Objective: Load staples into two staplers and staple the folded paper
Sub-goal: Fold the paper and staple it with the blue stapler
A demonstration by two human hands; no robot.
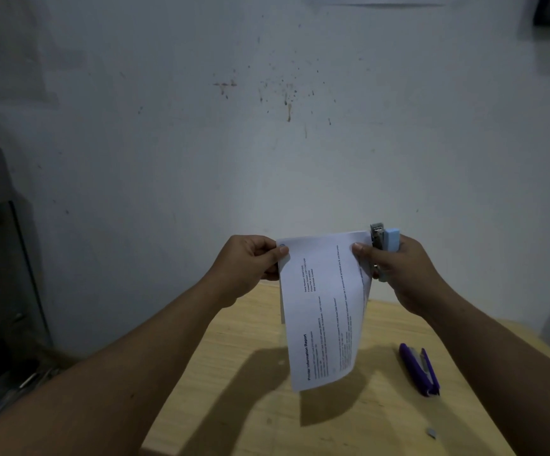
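Two bare forearms are reaching out from the bottom of the view, over the wooden surface point(234, 406). Up at chest height, the left hand point(250, 261) is pinching the top left corner of the folded paper point(323, 307) between thumb and fingers, while the right hand point(398, 271) is gripping the light blue stapler point(388, 245) with its mouth set over the paper's top right corner, thumb pressing on the sheet just beside it. The paper is hanging well above the surface, its lower end curling free. It looks light and limp, so I would judge it needs holding at both top corners, as now, to keep the layers flush; a loose grip would let the fold slide apart. The stapler looks small, rigid and easy to squeeze one-handed around its middle. Lying on the surface to the right is a purple stapler point(420, 370), untouched, with a small grey scrap point(431, 432), perhaps staples, nearer the edge.
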